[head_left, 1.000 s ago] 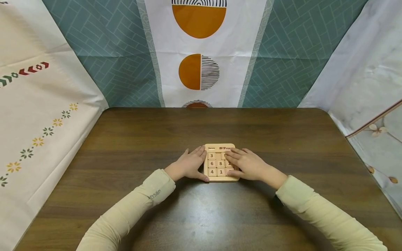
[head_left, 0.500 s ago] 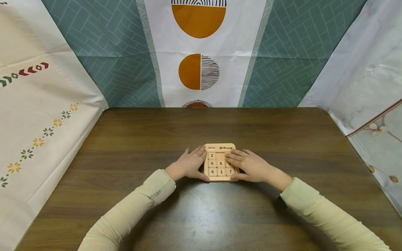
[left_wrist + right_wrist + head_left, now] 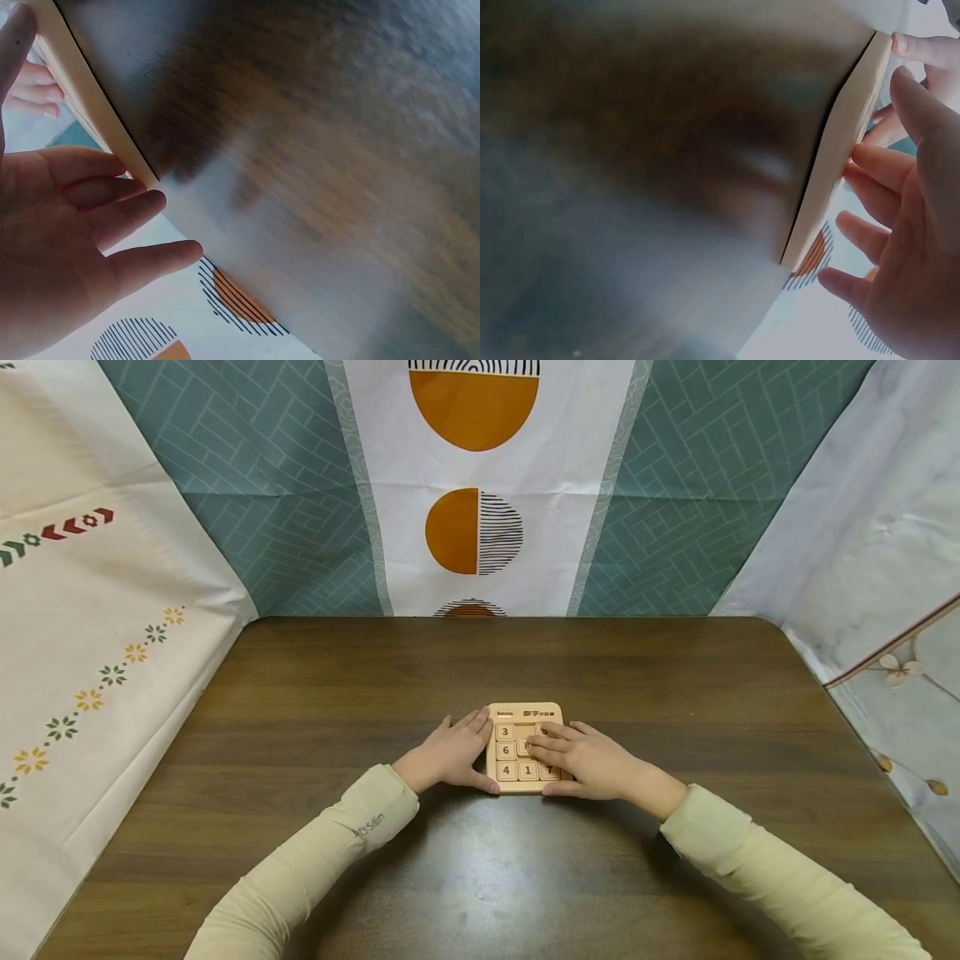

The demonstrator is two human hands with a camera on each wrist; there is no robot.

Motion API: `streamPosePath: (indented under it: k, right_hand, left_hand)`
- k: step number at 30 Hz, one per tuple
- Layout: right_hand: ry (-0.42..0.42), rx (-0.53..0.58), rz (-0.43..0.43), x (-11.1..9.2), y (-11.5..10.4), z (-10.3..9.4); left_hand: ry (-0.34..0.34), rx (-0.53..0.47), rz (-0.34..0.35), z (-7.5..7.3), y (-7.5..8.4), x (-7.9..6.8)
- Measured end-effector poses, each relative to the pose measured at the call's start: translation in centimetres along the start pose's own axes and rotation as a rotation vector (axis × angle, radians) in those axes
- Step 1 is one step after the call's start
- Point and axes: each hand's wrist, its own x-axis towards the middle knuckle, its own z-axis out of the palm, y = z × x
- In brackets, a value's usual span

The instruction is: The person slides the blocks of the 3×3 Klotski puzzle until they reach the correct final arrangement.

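A light wooden number slide puzzle (image 3: 522, 787) lies flat on the table, with tiles such as 3, 6, 4 and 1 showing. My left hand (image 3: 452, 753) rests along its left side, fingers nearly straight and thumb at the near left corner. In the left wrist view, those fingertips touch the puzzle's edge (image 3: 112, 127). My right hand (image 3: 592, 762) reaches over the right side, its fingertips on the 8 tile (image 3: 525, 746), which sits slightly above its row. A gap shows in the top middle. Right fingers cover part of the right column, and the right thumb is at the near edge.
The dark wooden table (image 3: 360, 677) extends around the puzzle. A patterned cloth (image 3: 480, 468) hangs behind its far edge. White printed cloths (image 3: 97, 635) hang along both sides.
The 5 tile has slid right into the top right corner, leaving the top middle gap. My right fingers have since shifted left onto the 8 tile, which has edged upward. My left hand stays put.
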Motion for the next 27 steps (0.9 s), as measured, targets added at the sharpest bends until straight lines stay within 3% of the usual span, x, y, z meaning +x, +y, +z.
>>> streamPosePath:
  k: [15,27]
  right_hand:
    - [-0.044,0.014,0.077,1.1,0.7,-0.2]
    - [-0.015,0.012,-0.028,-1.5,-1.8,-0.4]
  left_hand:
    - [0.006,-0.012,-0.003,0.1,0.1,0.0]
    - [0.003,-0.027,0.002,0.1,-0.1,0.1]
